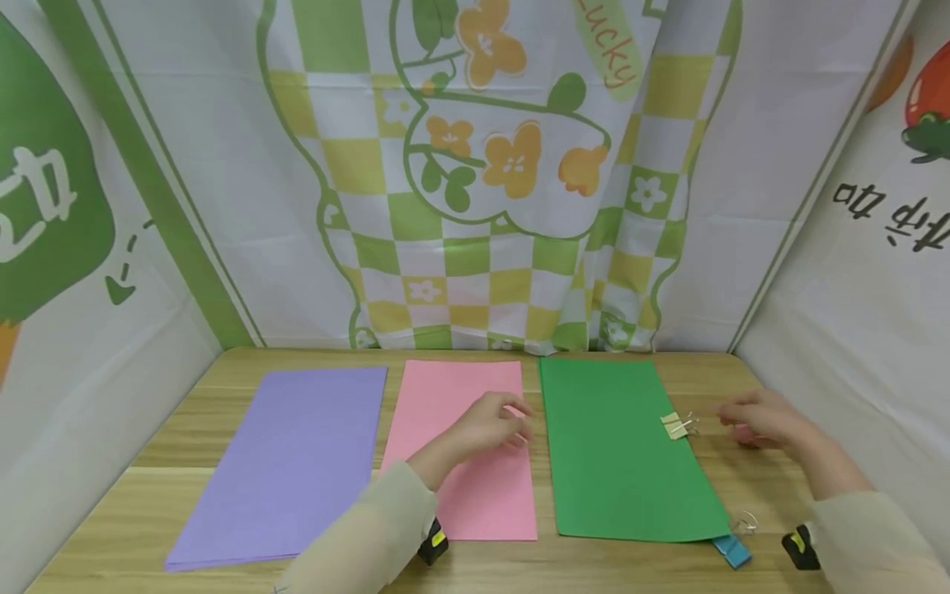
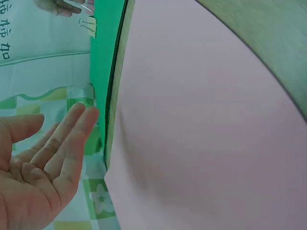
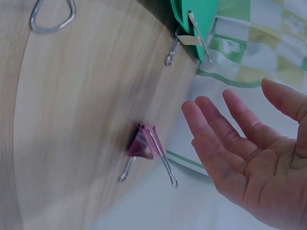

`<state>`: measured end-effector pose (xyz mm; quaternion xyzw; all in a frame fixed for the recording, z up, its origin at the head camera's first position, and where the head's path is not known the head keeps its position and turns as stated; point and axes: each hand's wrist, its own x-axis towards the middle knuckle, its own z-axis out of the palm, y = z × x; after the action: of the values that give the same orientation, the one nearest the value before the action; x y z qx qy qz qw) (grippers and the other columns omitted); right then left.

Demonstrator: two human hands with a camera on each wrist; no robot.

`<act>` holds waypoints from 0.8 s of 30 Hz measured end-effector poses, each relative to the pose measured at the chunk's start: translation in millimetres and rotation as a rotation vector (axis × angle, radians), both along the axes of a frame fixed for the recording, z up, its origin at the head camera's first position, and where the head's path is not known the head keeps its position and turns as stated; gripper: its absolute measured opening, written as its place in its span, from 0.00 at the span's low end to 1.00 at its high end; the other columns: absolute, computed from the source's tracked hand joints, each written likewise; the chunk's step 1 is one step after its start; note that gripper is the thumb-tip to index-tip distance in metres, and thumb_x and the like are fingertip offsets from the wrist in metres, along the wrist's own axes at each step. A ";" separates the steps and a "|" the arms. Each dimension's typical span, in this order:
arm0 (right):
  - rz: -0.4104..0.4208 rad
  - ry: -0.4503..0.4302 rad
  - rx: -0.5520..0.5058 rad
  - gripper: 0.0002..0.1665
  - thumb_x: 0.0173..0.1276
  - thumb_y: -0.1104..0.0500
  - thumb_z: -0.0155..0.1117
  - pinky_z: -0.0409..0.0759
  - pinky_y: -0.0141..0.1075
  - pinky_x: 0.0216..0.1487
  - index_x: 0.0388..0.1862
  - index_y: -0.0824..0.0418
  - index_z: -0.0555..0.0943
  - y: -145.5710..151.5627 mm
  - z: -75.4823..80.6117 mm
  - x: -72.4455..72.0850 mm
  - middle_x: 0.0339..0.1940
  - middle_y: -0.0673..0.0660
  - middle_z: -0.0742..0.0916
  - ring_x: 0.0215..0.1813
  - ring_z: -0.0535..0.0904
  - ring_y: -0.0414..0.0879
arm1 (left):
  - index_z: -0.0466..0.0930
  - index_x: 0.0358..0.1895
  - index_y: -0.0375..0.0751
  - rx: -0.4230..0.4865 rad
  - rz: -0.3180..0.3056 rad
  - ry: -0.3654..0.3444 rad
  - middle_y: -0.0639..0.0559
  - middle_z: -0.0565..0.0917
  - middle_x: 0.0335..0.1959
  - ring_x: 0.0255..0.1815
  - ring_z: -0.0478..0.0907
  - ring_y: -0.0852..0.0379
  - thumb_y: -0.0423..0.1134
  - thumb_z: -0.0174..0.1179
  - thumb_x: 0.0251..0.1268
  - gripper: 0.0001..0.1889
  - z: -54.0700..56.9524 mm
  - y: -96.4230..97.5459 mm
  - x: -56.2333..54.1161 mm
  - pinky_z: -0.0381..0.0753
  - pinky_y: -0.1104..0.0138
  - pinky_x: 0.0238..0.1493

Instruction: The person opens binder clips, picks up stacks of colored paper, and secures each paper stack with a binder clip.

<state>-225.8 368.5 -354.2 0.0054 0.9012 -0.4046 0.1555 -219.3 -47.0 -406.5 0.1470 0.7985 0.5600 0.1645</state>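
Note:
My left hand [image 1: 486, 429] hovers over the pink paper [image 1: 475, 503], its fingers loosely bent with nothing in them; the left wrist view shows the palm bare. To the right, my right hand [image 1: 768, 421] is above the table beside the green sheets [image 1: 623, 454], fingers relaxed. Under it lies a pink binder clip [image 3: 146, 141], apart from the fingers and mostly covered in the head view. A yellow binder clip [image 1: 674, 426] grips the right edge of the green sheets. At their lower right corner is a blue binder clip [image 1: 731, 551]; whether it bites the paper I cannot tell.
Purple sheets [image 1: 297, 462] lie at the left of the wooden table [image 1: 171, 462]. Patterned cloth [image 1: 475, 247] hangs along the back edge, with printed cloth walls on both sides. A dark wrist device [image 1: 434, 543] sits by the left sleeve.

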 end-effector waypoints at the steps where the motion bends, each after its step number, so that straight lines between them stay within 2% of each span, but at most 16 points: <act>1: 0.002 0.016 0.029 0.33 0.77 0.56 0.51 0.83 0.33 0.38 0.63 0.86 0.64 0.4 1.9 1.9 0.43 0.66 0.87 0.34 0.82 0.37 | 0.76 0.59 0.29 -0.042 -0.012 0.037 0.35 0.88 0.42 0.43 0.87 0.41 0.29 0.52 0.70 0.17 2.1 -3.5 1.3 0.87 0.56 0.44; 3: 0.010 0.059 0.084 0.34 0.77 0.55 0.50 0.83 0.35 0.39 0.64 0.86 0.64 2.3 5.3 5.2 0.49 0.72 0.85 0.36 0.82 0.37 | 0.77 0.59 0.33 -0.132 -0.036 0.114 0.39 0.88 0.45 0.48 0.86 0.43 0.32 0.52 0.73 0.16 6.5 -11.0 5.1 0.86 0.56 0.47; 7: 0.014 0.121 0.139 0.34 0.79 0.54 0.47 0.82 0.33 0.38 0.66 0.86 0.63 7.8 8.9 11.5 0.52 0.76 0.83 0.37 0.83 0.36 | 0.76 0.62 0.37 -0.289 -0.125 0.274 0.42 0.85 0.54 0.58 0.81 0.45 0.38 0.52 0.76 0.17 11.9 -27.8 12.7 0.81 0.51 0.56; 10: 0.021 0.152 0.158 0.35 0.80 0.54 0.46 0.81 0.33 0.39 0.66 0.86 0.61 12.3 10.2 17.3 0.58 0.82 0.77 0.44 0.85 0.48 | 0.73 0.66 0.38 -0.402 -0.200 0.375 0.43 0.80 0.63 0.66 0.75 0.45 0.40 0.53 0.77 0.20 14.3 -40.4 18.4 0.74 0.49 0.67; 12: 0.023 0.170 0.185 0.36 0.80 0.53 0.46 0.81 0.36 0.42 0.67 0.86 0.61 14.6 11.2 21.6 0.64 0.85 0.70 0.51 0.83 0.61 | 0.71 0.69 0.38 -0.484 -0.249 0.424 0.43 0.76 0.68 0.71 0.71 0.45 0.41 0.53 0.76 0.22 15.7 -48.0 21.9 0.69 0.50 0.72; 14: 0.022 0.185 0.205 0.37 0.80 0.52 0.46 0.83 0.42 0.45 0.67 0.86 0.61 16.4 11.5 25.9 0.66 0.87 0.67 0.57 0.77 0.72 | 0.69 0.71 0.40 -0.562 -0.283 0.447 0.43 0.72 0.72 0.75 0.65 0.44 0.41 0.54 0.76 0.24 16.7 -55.1 25.5 0.64 0.51 0.76; 16: 0.024 0.193 0.219 0.37 0.80 0.51 0.45 0.83 0.50 0.48 0.67 0.86 0.60 18.7 11.2 30.1 0.65 0.87 0.66 0.59 0.75 0.75 | 0.68 0.72 0.41 -0.615 -0.307 0.454 0.41 0.67 0.75 0.78 0.60 0.41 0.43 0.54 0.75 0.25 16.5 -61.9 29.2 0.60 0.48 0.77; 18: 0.031 0.195 0.218 0.36 0.81 0.52 0.44 0.81 0.59 0.51 0.67 0.87 0.59 21.7 10.6 33.8 0.64 0.87 0.68 0.56 0.78 0.74 | 0.66 0.74 0.43 -0.653 -0.323 0.443 0.40 0.62 0.77 0.79 0.56 0.38 0.45 0.54 0.76 0.27 15.2 -68.4 33.4 0.59 0.44 0.77; 20: 0.040 0.193 0.220 0.35 0.81 0.54 0.44 0.80 0.62 0.52 0.66 0.87 0.60 25.0 9.1 37.2 0.63 0.87 0.69 0.51 0.83 0.70 | 0.63 0.75 0.46 -0.682 -0.327 0.428 0.42 0.59 0.79 0.80 0.52 0.36 0.49 0.54 0.75 0.29 13.6 -74.1 37.6 0.59 0.40 0.75; 24: 0.067 0.174 0.231 0.34 0.81 0.53 0.45 0.80 0.61 0.50 0.66 0.84 0.64 29.9 3.4 44.3 0.63 0.85 0.71 0.48 0.85 0.64 | 0.60 0.77 0.48 -0.720 -0.331 0.413 0.43 0.57 0.80 0.80 0.50 0.34 0.54 0.54 0.74 0.33 10.3 -82.8 43.6 0.60 0.34 0.71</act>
<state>-181.5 398.4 -350.8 -0.0421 0.9515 -0.2917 0.0887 -175.7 -129.7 -396.3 0.3151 0.9244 0.1713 0.1298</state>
